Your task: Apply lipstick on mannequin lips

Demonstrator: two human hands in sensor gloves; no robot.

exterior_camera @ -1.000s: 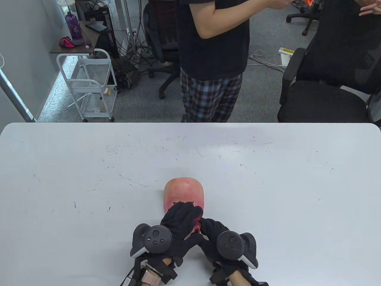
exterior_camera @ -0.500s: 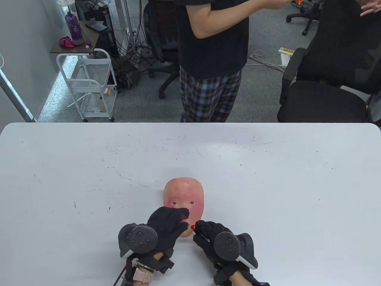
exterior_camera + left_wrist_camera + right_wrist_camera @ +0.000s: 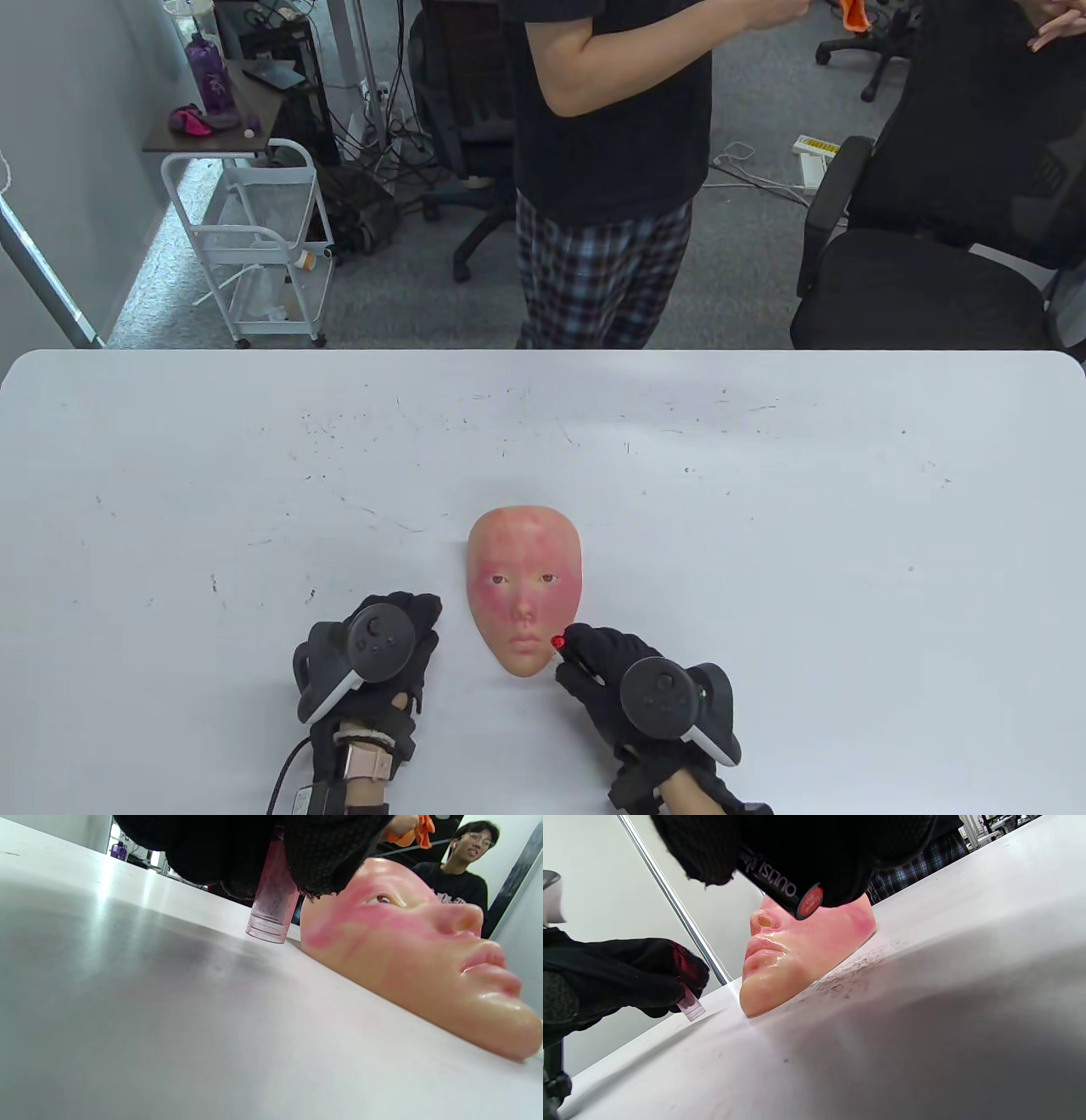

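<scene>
A mannequin face (image 3: 523, 598) lies face up on the white table (image 3: 764, 509), chin toward me; it also shows in the left wrist view (image 3: 415, 955) and the right wrist view (image 3: 797, 950). My right hand (image 3: 607, 671) grips a black lipstick tube (image 3: 780, 887); its red tip (image 3: 557, 643) sits just right of the chin, beside the lips (image 3: 525, 643). My left hand (image 3: 386, 649) is left of the face, apart from it, and holds the clear pink lipstick cap (image 3: 273, 906), which also shows in the right wrist view (image 3: 690, 1005).
A person in plaid trousers (image 3: 598, 263) stands at the table's far edge. A black office chair (image 3: 925, 280) is at the back right and a white cart (image 3: 263, 246) at the back left.
My left hand drew back from over the face to its left, uncovering the nose and lips, with the cap in it. My right hand stayed beside the chin with the lipstick.
</scene>
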